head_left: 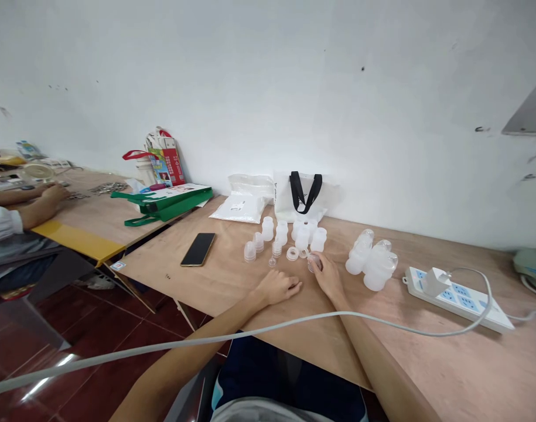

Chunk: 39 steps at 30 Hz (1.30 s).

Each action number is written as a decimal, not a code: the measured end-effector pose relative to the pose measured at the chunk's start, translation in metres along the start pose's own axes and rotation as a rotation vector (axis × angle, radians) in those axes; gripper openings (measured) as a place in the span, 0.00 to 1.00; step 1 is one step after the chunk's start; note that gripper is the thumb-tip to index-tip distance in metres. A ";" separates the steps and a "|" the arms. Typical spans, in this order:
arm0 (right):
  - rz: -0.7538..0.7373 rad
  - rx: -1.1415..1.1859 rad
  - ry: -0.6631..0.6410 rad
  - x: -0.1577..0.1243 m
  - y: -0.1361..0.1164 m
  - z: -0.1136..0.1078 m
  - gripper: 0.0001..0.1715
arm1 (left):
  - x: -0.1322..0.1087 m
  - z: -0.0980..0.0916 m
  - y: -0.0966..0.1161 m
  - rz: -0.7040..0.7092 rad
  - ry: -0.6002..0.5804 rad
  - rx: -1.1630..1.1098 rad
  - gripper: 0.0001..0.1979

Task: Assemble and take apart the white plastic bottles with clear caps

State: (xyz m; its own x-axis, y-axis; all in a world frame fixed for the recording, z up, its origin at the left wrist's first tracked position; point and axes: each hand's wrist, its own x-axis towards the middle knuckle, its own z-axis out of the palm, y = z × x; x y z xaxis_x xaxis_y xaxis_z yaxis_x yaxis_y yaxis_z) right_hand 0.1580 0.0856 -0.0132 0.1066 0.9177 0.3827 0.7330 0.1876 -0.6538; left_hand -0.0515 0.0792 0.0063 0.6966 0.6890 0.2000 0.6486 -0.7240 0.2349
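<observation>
My right hand (pixel 327 274) has its thumb and fingers around a small clear plastic cap (pixel 312 263) at the table surface. To its left, my left hand (pixel 277 287) rests on the wood with its fingers loosely curled and nothing visible in them. Just beyond lie a white ring (pixel 292 253), a small clear piece (pixel 272 260) and clear dome caps (pixel 249 251). Several frosted baby bottles (pixel 301 237) without caps stand behind these. On the right is a cluster of bottles (pixel 377 266) with clear domed tops.
A phone (pixel 198 249) lies to the left. A white plastic packet (pixel 245 202) and a bag with black handles (pixel 285 196) stand by the wall. A white cable (pixel 197 341) crosses before my arms from the power strip (pixel 458 299). At far left, another person's hands (pixel 52 196) work.
</observation>
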 end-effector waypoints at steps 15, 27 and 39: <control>-0.195 -0.524 0.509 0.003 -0.013 -0.071 0.23 | 0.059 0.021 0.028 -0.146 -0.007 -0.042 0.15; -0.103 -0.567 0.351 0.008 0.003 -0.074 0.25 | 0.052 0.015 0.022 -0.109 0.060 -0.205 0.17; -0.354 -0.086 -0.093 -0.004 -0.006 -0.045 0.28 | 0.041 0.006 0.017 -0.168 0.262 -0.587 0.20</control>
State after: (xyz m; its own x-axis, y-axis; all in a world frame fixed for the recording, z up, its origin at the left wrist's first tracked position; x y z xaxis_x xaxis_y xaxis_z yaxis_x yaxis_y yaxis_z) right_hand 0.1835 0.0655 0.0183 -0.2220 0.8299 0.5118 0.7679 0.4723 -0.4327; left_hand -0.0100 0.0951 0.0133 0.4544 0.8303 0.3227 0.4154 -0.5180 0.7477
